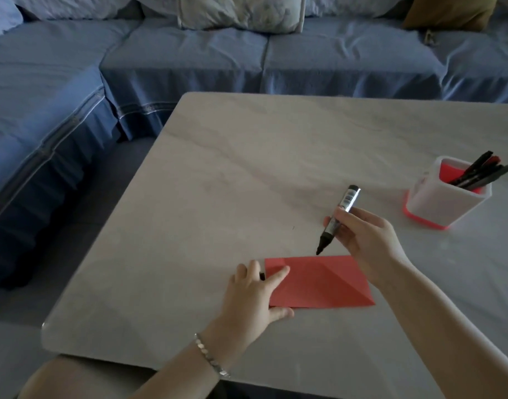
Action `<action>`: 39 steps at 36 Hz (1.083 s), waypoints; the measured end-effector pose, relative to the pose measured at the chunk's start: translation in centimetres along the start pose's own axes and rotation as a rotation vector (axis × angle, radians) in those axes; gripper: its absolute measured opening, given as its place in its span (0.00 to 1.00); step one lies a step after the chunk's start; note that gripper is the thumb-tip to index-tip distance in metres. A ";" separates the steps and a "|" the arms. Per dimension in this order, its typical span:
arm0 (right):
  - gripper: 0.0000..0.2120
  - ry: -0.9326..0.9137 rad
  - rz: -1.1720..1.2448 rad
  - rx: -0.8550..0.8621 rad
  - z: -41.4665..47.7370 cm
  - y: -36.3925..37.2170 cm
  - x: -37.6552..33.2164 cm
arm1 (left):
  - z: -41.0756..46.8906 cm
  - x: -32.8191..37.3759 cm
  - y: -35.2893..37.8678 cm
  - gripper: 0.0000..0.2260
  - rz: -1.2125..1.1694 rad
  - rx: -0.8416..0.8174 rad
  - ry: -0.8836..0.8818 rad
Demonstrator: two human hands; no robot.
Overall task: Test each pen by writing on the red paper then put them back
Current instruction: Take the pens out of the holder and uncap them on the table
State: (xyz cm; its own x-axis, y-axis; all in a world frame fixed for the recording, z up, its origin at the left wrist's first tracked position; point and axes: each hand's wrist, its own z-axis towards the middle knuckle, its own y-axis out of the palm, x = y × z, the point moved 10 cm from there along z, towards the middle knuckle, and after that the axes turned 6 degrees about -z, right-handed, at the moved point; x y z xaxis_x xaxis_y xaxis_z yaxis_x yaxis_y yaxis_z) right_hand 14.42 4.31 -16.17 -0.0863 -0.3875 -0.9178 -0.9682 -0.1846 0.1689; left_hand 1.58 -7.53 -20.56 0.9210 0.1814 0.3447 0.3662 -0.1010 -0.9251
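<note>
**Near table edge: marker tip at red paper**

Near the front of the table, the right hand pinches a black marker mid-barrel. Its uncapped tip points down at the far edge of the red paper — contact unclear. The left hand lies flat, fingers straight, pressing the paper's left edge. Far right — white cup holding more pens.

Open bench is stretching from the far edge to the red paper, leaving a wide way in from the left. The pen holder is standing near the right edge, while the right grip with its marker is hovering between holder and paper, and the left grip is covering the paper's left end.
</note>
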 end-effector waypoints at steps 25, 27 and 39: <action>0.09 -0.194 -1.012 -0.185 5.5 15.6 6.9 | 4.7 -14.3 -6.3 0.11 -0.621 0.349 -0.547; 0.17 -0.186 -0.999 -0.174 5.2 14.2 6.3 | 4.6 -14.7 -6.1 0.10 -0.621 0.376 -0.580; 0.08 -0.268 -1.010 -0.016 2.6 -0.7 0.9 | 4.5 -10.6 -9.3 0.09 -0.386 0.538 -0.476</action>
State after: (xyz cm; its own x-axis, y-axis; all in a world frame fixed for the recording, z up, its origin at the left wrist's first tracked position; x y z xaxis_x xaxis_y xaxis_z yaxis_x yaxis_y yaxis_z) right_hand 14.42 6.49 -18.01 0.7102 0.1664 -0.6841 -0.6159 -0.3238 -0.7182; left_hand -12.12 -4.14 -16.34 0.5439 0.5157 0.6620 0.4202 0.5154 -0.7468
